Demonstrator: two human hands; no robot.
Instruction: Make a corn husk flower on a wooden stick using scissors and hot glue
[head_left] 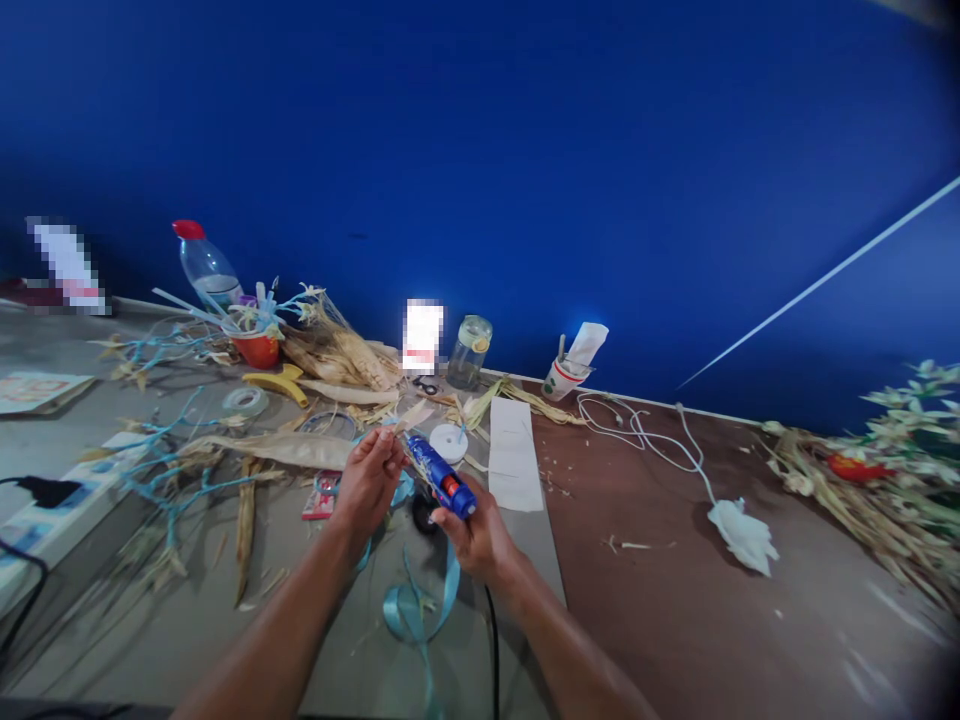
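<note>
My right hand [480,540] is wrapped round a blue glue gun [441,476] with a red switch, its tip pointing up and left. A black cord [493,640] runs down below that hand. Close to the tip, my left hand [373,470] is closed in a pinch, its fingertips at the end of a pale strip of dried husk [411,415]. Exactly what sits between those fingers is too small to make out. Under the hands lie a light blue ribbon roll [405,612] and a white spool [448,443].
Dried husks [337,350] and blue-wrapped stems [169,480] cover the left side. At the wall stand a glass jar [470,352], a paper cup [564,378] and a red-capped bottle [206,265]. A power strip [67,510] lies far left, a crumpled tissue [742,537] right.
</note>
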